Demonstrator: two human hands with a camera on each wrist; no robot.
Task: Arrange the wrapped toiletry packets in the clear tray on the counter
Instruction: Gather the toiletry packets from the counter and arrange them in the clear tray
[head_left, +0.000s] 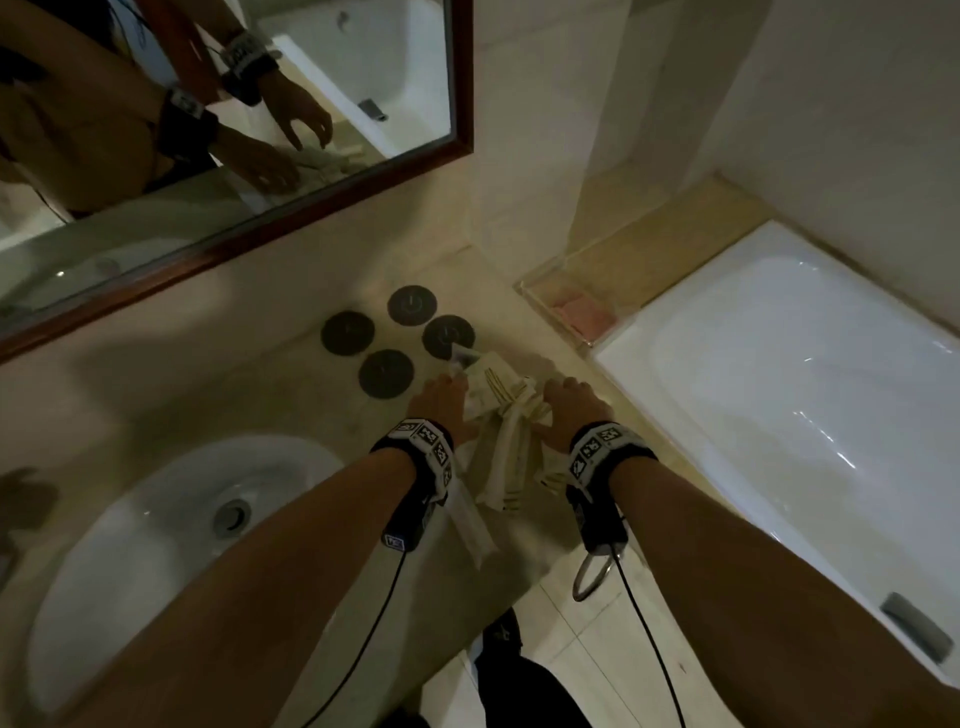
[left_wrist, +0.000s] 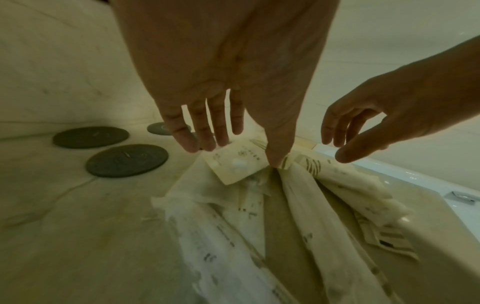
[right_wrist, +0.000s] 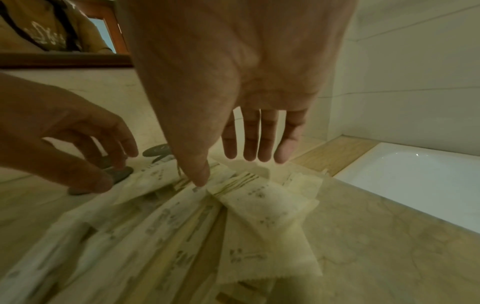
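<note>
Cream paper packets (head_left: 506, 441) lie in a loose fan on the marble counter (head_left: 291, 395), near its right edge. Above them the left hand (head_left: 441, 402) and right hand (head_left: 569, 410) hover with fingers slack and spread, each thumb tip touching the pile, gripping nothing. Farther off sit four dark round coasters (head_left: 384, 373), and beyond, right, the clear tray (head_left: 540, 304) beside the white bathtub (head_left: 789, 374).

Location: a bathroom, probably in a hotel. Indicators: a white basin (head_left: 156, 525) with drain set into a pale marble desk (head_left: 218, 395); a wood-framed wall mirror (head_left: 291, 202) above it; a white bathtub (head_left: 810, 395) adjoining on the right; tiled walls and floor; wrapped toiletry packets (head_left: 506, 431) heaped on the desk.
</note>
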